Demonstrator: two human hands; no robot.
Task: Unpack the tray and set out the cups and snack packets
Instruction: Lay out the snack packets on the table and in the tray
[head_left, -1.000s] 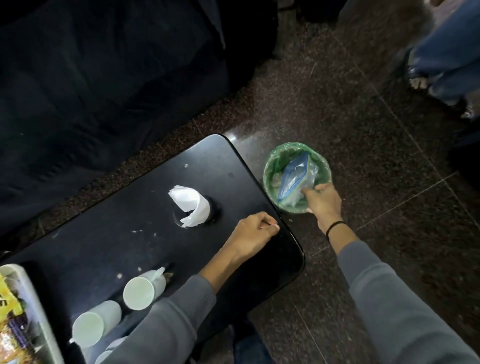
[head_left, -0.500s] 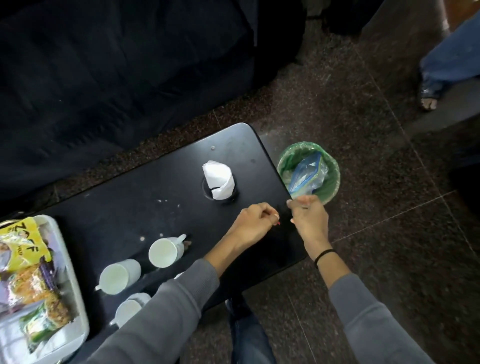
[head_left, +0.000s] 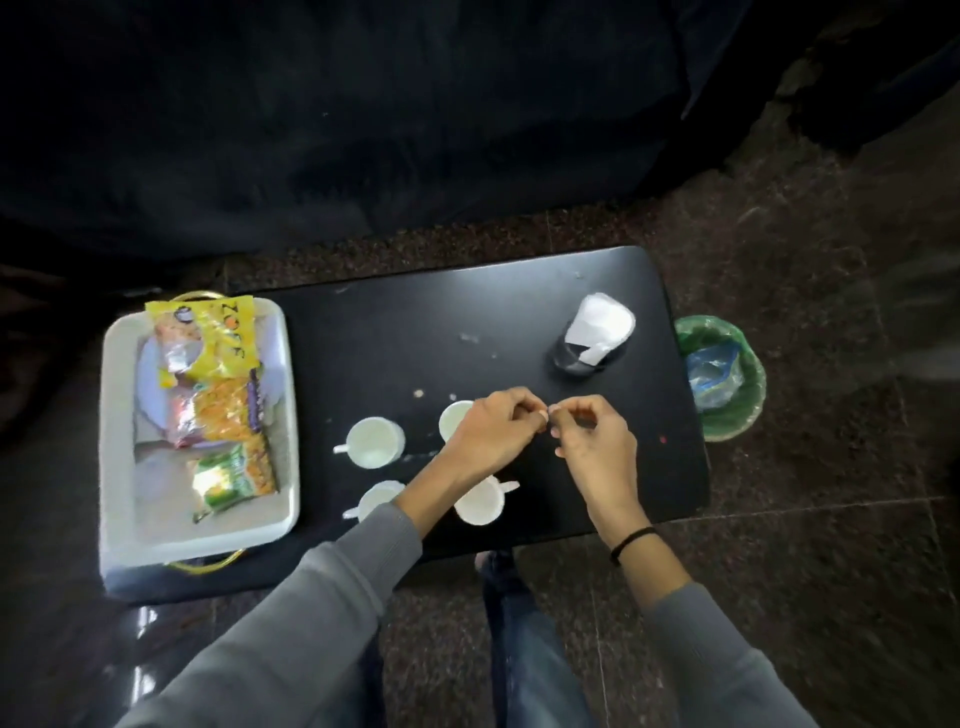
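Observation:
A white tray sits at the left end of the black table. It holds a yellow snack packet, an orange packet and a green-and-orange packet. Several white cups stand on the table, one at the middle and another near the front edge. My left hand and my right hand hover over the cups with curled fingers. Their fingertips meet, and I see nothing held between them.
A dark holder with white napkins stands at the table's right end. A green-lined bin on the floor beside the table holds a blue plastic bag. A dark sofa runs behind the table. Crumbs dot the tabletop.
My right hand let go of the blue bag in the bin and came back over the table to meet my left hand. The view swung left, bringing the whole tray in.

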